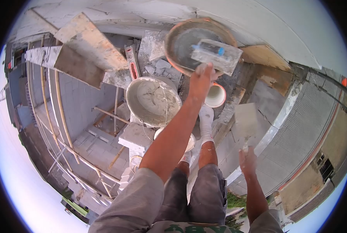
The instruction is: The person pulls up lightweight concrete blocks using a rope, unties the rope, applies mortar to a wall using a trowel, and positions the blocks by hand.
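Left hand: is gripping float by near edge | float: is overhanging basin, long axis running crosswise | right hand, farther from basin: is clasping trowel, blade pointing forward

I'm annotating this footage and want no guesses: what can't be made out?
All in the head view:
Orange-rimmed round basin: grey contents partly hidden by the blue-marked rectangular grey tool.
Pale round container: middle hidden behind the bare left forearm.
Right hand: exact grip on the grey rectangular trowel blurred.
Grey shirt: green lettering cut off by bottom edge.
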Demonstrator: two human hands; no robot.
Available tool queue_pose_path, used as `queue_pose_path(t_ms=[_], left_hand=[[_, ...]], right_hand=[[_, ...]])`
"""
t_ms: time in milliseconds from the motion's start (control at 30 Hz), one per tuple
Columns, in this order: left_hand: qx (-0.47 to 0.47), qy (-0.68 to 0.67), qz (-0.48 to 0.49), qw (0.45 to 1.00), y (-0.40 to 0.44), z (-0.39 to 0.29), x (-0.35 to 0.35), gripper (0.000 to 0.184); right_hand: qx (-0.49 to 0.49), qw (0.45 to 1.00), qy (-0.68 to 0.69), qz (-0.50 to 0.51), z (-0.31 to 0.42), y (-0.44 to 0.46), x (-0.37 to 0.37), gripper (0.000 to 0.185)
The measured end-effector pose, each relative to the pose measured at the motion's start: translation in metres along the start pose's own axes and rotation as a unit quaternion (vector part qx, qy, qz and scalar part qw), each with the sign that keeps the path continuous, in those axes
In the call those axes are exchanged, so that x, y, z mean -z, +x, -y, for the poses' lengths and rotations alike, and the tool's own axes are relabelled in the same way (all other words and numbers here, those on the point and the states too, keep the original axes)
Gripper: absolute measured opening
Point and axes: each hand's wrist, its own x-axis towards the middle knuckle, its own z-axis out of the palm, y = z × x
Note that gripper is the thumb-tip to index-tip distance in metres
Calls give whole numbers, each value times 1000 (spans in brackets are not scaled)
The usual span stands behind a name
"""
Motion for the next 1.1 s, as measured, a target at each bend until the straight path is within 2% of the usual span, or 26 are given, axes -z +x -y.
queue_pose_path(t_ms=[67,133,233,267,333,433,533,633,733,800,867,900,967,1033,1100], left_hand=[[1,4,11,1000,-34,8,28,54],[34,36,3,999,-66,17,71,48],[41,81,-77,993,-108,46,133,36],[51,109,-91,989,-117,55,151,34],[1,199,-117,973,-130,74,169,32],[-70,363,-193,909,-146,78,181,37],[-170,508,-234,812,-153,79,183,45],[-53,504,-143,850,-156,101,203,33],[-68,345,-174,920,-153,97,238,34],[-185,289,-237,909,-141,81,263,35],[-153,181,-284,929,-126,58,291,39],[-107,236,-324,910,-114,54,311,44],[-118,277,-350,887,-94,57,337,59],[-116,273,-364,883,-82,61,349,71],[-98,260,-378,883,-77,76,350,81]], right_hand=[[60,996,-49,37,10,-3,-1,23],[108,990,-66,62,22,-1,-4,25],[167,981,-69,69,66,23,4,26],[193,976,-93,48,77,37,5,27],[254,957,-143,-5,108,71,4,29],[358,908,-205,-76,169,138,-6,31],[366,863,-345,-44,222,202,-31,30],[363,796,-484,8,236,266,-66,30],[327,806,-492,41,251,265,-65,31],[292,831,-473,22,266,230,-41,33],[283,854,-437,-16,262,188,-20,33],[291,864,-408,-45,254,168,-11,32],[309,865,-394,-38,242,123,3,31],[335,846,-414,8,216,89,7,31],[281,842,-449,103,212,50,-12,35]])
